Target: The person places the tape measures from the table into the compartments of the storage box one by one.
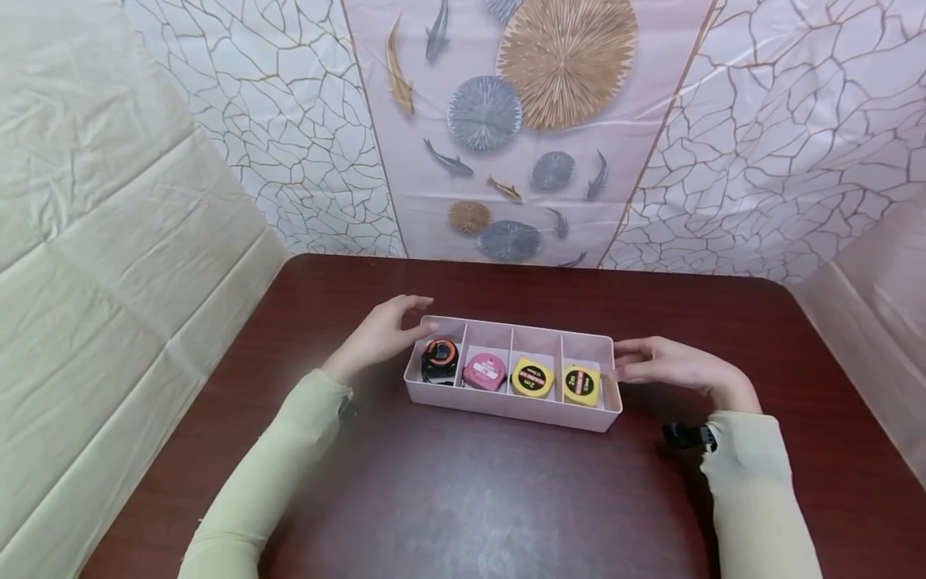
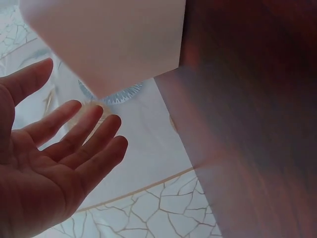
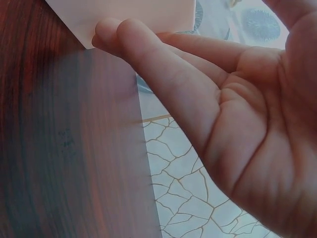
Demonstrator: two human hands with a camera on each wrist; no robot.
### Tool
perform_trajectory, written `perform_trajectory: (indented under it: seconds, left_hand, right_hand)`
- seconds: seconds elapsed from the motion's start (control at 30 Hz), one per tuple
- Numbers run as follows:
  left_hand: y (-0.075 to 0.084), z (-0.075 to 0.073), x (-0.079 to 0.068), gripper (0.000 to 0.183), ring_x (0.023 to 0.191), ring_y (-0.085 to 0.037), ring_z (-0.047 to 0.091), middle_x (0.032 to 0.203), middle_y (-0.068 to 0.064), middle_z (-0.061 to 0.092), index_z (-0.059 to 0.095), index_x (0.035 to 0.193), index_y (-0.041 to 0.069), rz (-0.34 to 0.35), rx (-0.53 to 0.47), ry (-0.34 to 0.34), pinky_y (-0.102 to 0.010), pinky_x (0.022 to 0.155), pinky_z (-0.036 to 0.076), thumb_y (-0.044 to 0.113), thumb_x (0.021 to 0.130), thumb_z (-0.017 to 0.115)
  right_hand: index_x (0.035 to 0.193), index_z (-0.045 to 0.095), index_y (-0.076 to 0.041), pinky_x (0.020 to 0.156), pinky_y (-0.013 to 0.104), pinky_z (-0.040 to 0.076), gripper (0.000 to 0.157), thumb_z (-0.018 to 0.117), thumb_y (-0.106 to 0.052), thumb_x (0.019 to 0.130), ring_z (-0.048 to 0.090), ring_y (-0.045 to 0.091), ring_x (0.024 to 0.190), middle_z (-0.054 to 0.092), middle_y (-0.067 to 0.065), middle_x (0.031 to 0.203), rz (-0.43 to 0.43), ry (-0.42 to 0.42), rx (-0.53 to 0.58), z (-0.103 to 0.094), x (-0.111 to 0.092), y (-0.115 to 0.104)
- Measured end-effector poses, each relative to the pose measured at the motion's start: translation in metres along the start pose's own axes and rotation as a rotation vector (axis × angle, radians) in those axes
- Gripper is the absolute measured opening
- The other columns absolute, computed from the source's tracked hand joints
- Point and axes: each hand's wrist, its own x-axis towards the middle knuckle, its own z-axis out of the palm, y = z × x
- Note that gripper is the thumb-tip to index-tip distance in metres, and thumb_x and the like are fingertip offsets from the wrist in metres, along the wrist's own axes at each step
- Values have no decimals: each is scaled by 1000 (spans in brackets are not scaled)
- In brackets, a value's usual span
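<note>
A pale pink divided box (image 1: 506,405) stands on the table, with one tape measure in each compartment. From left to right lie a black and orange tape measure (image 1: 440,358), a pink one (image 1: 485,371) and two yellow ones, the inner yellow tape measure (image 1: 533,378) and the outer yellow tape measure (image 1: 582,386). My left hand (image 1: 382,336) is at the box's left end, its fingers loosely spread and holding nothing; the left wrist view shows a gap before the box. At the opposite end, my right hand (image 1: 673,366) touches the end wall with extended fingertips.
Dark reddish-brown wood forms the table (image 1: 477,490). A patterned cloth (image 1: 506,185) with fish and round motifs hangs behind its far edge. Plain pale cloth (image 1: 108,201) covers the left side. A black strap (image 1: 687,437) sits at the right sleeve's cuff.
</note>
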Motion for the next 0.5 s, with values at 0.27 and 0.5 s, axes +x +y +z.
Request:
perform_trajectory:
  seconds: [0.27,0.5]
  left_hand:
    - [-7,3,-4,53,121,-30,58,132,-14,63,59,139,7,-21,-24,5,-45,105,45,33,95,71]
    - [-10,3,-9,54,120,-29,59,132,-12,63,59,139,8,-43,-44,17,-45,104,46,34,94,73]
  right_hand:
    - [146,38,14,90,26,53,70,68,-25,96,63,19,113,61,25,132,9,13,-1,1,0,-1]
    - [146,37,15,91,28,53,71,67,-25,96,63,21,114,60,26,133,-4,6,-3,1,0,-1]
